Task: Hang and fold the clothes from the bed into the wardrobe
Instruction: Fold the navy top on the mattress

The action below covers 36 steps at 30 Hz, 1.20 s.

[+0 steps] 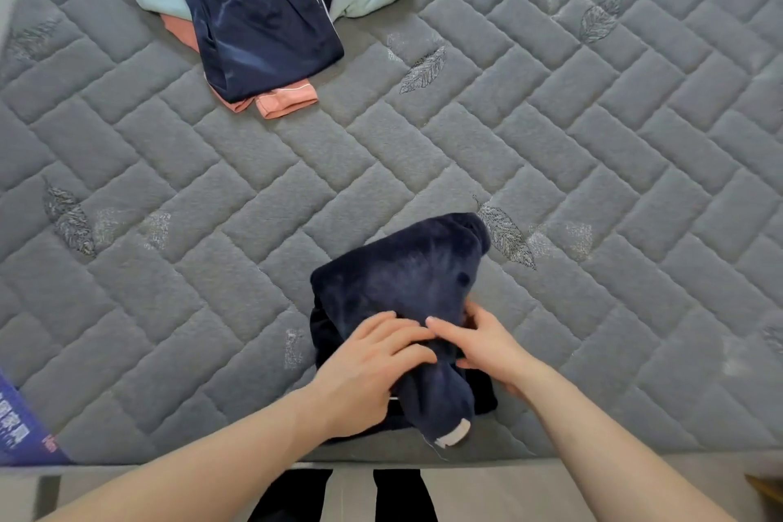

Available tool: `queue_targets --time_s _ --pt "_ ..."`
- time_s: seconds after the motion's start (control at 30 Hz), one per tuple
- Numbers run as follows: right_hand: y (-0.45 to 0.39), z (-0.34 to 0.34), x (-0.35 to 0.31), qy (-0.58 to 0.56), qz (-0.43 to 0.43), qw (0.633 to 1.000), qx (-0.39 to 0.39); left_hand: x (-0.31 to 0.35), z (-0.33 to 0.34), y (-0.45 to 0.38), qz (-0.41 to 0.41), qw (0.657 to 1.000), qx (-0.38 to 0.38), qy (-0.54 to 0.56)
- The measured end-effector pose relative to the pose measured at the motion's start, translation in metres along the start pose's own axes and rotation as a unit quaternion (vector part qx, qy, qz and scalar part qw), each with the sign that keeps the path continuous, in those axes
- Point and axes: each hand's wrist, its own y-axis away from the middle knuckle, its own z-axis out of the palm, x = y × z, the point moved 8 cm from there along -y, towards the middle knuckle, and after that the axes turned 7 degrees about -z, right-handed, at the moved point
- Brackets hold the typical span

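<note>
left hand: flat on the navy fleece, fingers straight
right hand: pinching its fold
bed: pile at far edge

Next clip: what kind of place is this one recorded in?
Most likely a bedroom. The person stands at the edge of a bare quilted grey mattress, both hands on a folded dark blue fleece garment, with a pile of unfolded clothes farther up the bed. No wardrobe is in view.
</note>
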Motion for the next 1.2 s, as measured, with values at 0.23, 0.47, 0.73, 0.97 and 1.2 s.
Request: queue_targets --time_s 0.23,0.47,0.73,0.97,1.2 --pt "0.028 0.03 0.029 0.234 -0.026 0.971 -0.05 -0.064 -0.035 0.024 -0.278 0.89 0.068 0.355" --pt "0.016 0.079 0.035 0.066 -0.024 0.997 -0.038 -0.074 -0.047 -0.022 -0.269 0.963 -0.002 -0.031" --pt "0.027 -0.021 0.037 -0.166 0.013 0.974 0.154 -0.007 -0.073 -0.019 -0.016 0.982 0.174 -0.068" --pt "0.03 -0.071 -0.012 -0.007 -0.171 0.959 0.228 0.02 0.048 0.021 0.04 0.983 0.002 -0.177" --pt "0.009 -0.02 0.019 0.182 -0.075 0.973 0.118 0.011 0.065 0.057 -0.081 0.997 0.007 -0.018"
